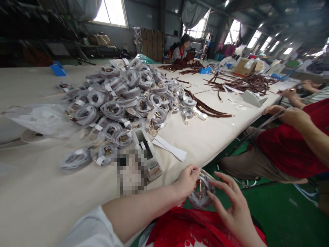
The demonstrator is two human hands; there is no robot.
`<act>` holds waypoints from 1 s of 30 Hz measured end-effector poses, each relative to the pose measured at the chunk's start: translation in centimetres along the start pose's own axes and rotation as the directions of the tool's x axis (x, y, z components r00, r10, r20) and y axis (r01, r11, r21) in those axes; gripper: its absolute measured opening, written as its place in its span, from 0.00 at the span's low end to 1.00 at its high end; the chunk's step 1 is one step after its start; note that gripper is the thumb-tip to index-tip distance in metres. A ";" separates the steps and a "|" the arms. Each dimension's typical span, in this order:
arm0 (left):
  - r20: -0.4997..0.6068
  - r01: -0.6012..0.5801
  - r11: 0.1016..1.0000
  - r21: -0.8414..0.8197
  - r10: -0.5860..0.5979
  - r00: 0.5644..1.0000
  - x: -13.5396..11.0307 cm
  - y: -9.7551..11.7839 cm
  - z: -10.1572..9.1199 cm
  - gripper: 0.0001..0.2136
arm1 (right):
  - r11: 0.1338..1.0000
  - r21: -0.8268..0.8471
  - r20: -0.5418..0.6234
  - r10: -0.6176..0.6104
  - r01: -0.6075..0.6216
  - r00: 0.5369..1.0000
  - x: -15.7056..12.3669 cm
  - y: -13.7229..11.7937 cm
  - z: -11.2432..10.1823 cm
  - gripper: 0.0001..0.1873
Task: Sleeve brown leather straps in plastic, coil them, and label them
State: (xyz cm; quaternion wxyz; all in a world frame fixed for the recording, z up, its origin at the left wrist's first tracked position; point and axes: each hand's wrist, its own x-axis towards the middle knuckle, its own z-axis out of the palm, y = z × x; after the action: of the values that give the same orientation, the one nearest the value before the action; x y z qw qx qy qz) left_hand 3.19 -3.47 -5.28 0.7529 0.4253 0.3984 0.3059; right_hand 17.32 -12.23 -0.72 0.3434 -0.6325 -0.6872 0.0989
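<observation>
Over my lap, at the table's near edge, is a coiled strap in clear plastic film, with a gold-coloured metal clasp inside the ring. My left hand is closed on its upper left side, thumb and fingers pinched together. On the right side of the coil, my right hand has its thumb and fingers bent around the edge, the fingertips touching the film. A grey tape dispenser stands on the table left of my hands. White paper strips lie just behind it.
A large heap of plastic-wrapped coiled straps covers the middle of the table. Loose brown straps lie farther back, near a cardboard box. A co-worker in red sits close on my right; another person is across the table.
</observation>
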 end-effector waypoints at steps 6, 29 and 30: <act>-0.007 -0.034 0.999 -0.035 0.034 0.999 -0.4 -0.6 0.2 0.19 | 0.985 -0.078 -0.011 -0.153 0.151 0.988 -0.2 -0.2 2.1 0.11; 0.074 -0.023 0.960 0.280 0.002 0.997 -1.3 0.0 0.1 0.17 | 0.972 0.159 0.387 0.099 -0.172 0.917 1.4 2.0 0.4 0.31; 0.062 -0.031 0.953 0.303 0.013 0.998 -1.3 -0.1 0.1 0.17 | 0.961 0.196 0.425 0.098 -0.197 0.900 1.2 2.4 1.1 0.31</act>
State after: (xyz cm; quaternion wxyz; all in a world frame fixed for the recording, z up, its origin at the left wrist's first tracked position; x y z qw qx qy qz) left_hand 2.69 -4.58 -4.95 0.6867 0.5492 0.4133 0.2367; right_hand 18.61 -10.30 -2.52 0.2546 -0.6030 -0.6772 0.3361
